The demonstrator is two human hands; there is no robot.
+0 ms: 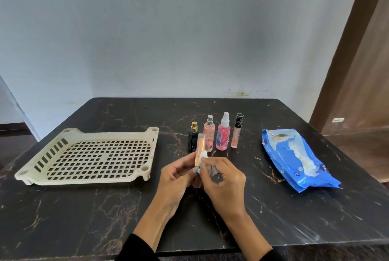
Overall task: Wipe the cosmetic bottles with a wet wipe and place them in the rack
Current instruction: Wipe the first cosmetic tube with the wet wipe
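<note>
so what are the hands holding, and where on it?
Left hand grips the rose-gold tube by its lower end. Right hand pinches a wet wipe against the tube's middle.

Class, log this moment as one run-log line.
left hand: holds tube | right hand: rubs wipe on it | rack: empty

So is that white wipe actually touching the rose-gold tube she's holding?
Touching. The head view shows the wipe, pinched in the right hand, pressed against the side of the tube that the left hand holds upright.
</note>
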